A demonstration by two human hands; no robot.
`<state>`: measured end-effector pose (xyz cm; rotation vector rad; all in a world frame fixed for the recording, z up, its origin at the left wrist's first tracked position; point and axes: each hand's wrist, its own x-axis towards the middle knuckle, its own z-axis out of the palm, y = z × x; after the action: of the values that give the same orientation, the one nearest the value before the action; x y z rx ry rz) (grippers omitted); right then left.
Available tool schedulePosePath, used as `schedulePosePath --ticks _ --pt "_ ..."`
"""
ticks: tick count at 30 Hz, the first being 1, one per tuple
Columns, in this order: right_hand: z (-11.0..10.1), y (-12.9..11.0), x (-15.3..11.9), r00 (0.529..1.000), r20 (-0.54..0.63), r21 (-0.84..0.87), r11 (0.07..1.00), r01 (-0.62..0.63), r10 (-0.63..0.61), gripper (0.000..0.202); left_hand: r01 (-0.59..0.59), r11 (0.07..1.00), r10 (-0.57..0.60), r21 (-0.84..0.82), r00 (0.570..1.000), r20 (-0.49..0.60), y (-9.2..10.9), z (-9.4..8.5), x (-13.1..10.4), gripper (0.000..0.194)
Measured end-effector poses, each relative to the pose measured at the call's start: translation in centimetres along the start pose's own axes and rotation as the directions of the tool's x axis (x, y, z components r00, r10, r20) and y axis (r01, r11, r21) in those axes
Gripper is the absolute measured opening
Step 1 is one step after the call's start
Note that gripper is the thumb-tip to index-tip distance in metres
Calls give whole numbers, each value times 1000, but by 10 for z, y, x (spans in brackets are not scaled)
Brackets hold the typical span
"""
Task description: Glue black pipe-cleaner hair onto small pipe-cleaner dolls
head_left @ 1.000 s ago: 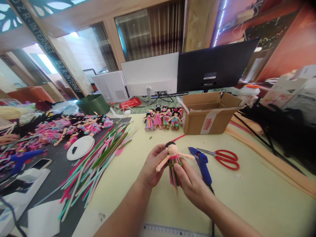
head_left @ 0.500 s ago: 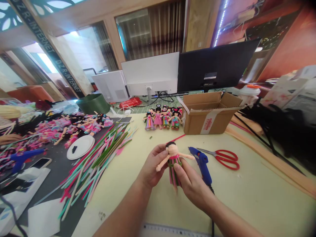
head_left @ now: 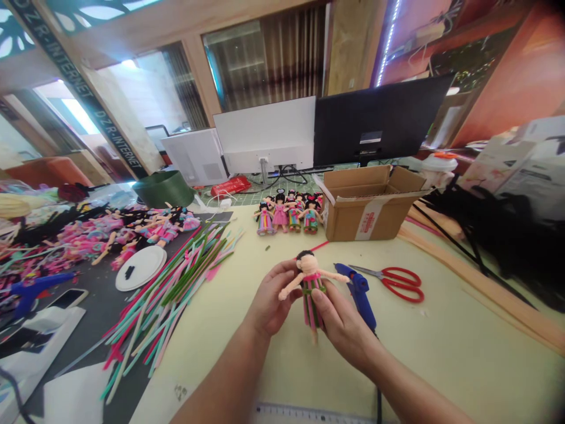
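A small pipe-cleaner doll (head_left: 312, 288) with a pink top, a green-and-pink striped skirt and black hair at the back of its head is held upright above the table. My right hand (head_left: 342, 315) grips it at the waist, thumb pressed on the front of the skirt. Behind the doll's head and arm, my left hand (head_left: 273, 297) has its fingers curled against it; its fingertips are partly hidden. Just right of the doll lies a blue glue gun (head_left: 362, 300), and beside that are red-handled scissors (head_left: 401, 282).
Finished dolls (head_left: 289, 213) stand by an open cardboard box (head_left: 366, 218). Left lie loose pipe cleaners (head_left: 176, 294), a white plate (head_left: 140, 268), a doll pile (head_left: 110, 229) and a second blue glue gun (head_left: 37, 288). A ruler (head_left: 304, 414) lies at the near edge.
My left thumb has shifted from the front of the doll's head to behind its arm. The doll stays in my right hand, and the view has shifted slightly.
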<state>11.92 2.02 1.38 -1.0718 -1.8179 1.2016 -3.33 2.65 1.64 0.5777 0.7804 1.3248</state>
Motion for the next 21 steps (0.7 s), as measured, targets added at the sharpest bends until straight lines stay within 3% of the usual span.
schedulePosePath --ticks 2,5,7,11,15,17,19,21 --pt "-2 0 2 1000 -8 13 1000 7 -7 39 45 997 -50 55 994 94 1 -2 0 24" --pt "-3 -2 3 999 -18 30 999 40 -40 43 126 987 -153 103 938 311 1 -3 -3 40" --pt "-2 -3 3 998 -19 29 998 63 -62 45 144 983 -177 117 914 365 -1 -1 -6 47" --pt "-6 -11 -2 996 60 -56 996 67 -64 40 80 988 -108 129 969 222 -9 2 -9 37" --pt "-47 -29 -12 985 161 -303 947 111 -64 26 40 998 -45 43 992 117 -2 -2 -7 26" --pt "-76 -33 -14 992 122 -386 922 19 31 26 24 1000 -24 -2 996 82 6 -7 -5 23" --pt "-99 -28 -12 991 -22 -487 864 -128 135 31 27 999 -26 -33 999 36 13 -10 -4 23" --pt "-108 -14 -7 972 -142 -575 784 -235 187 31 40 998 -40 -55 999 -5 16 -12 -3 22"
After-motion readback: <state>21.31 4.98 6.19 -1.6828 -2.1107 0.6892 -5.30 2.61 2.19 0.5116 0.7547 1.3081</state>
